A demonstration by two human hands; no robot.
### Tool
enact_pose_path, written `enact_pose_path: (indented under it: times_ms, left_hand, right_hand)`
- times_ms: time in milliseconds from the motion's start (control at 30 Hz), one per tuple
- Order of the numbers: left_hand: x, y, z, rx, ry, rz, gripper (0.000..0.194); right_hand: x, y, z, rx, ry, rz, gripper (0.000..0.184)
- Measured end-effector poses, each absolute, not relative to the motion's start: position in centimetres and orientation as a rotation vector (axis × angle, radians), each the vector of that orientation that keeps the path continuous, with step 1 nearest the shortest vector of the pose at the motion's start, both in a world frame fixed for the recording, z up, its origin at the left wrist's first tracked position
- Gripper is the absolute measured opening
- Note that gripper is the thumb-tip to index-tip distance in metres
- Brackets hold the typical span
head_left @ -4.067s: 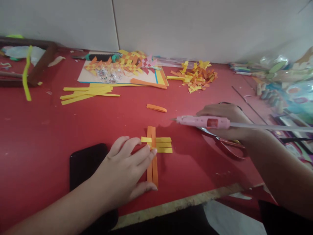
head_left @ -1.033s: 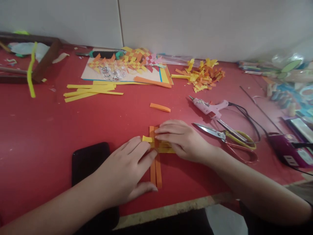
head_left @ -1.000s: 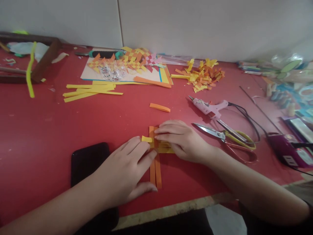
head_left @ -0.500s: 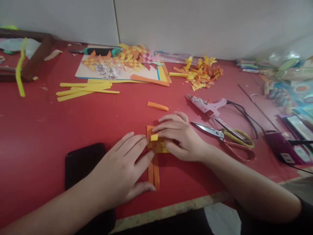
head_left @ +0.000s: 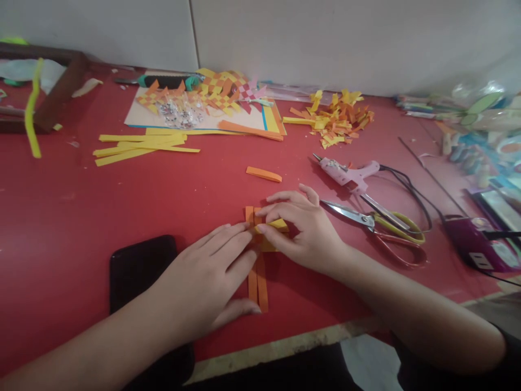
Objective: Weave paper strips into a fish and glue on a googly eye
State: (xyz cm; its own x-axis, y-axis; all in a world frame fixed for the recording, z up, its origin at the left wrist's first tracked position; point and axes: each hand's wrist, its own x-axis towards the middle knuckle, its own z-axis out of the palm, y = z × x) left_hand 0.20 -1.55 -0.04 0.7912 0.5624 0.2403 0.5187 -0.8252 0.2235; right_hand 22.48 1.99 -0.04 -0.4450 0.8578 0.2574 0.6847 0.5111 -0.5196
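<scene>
Orange strips (head_left: 262, 288) lie crossed with yellow strips (head_left: 280, 227) on the red table (head_left: 61, 217), left hand (head_left: 214, 266) spread flat, likely to pin them, right hand (head_left: 303, 228) pinching a yellow end, presumably for control.

Black sleeve (head_left: 513, 355), black lower clothing (head_left: 293, 374)
</scene>
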Motion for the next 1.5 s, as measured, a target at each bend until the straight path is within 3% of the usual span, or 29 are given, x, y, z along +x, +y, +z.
enact_pose_path:
  times_ms: [1500]
  left_hand:
    - [0.1,-1.7,-0.2,2.838,0.873,0.415,0.06]
  right_hand:
    - [24.5,1.4,0.8,-1.116,-2.413,0.573,0.019]
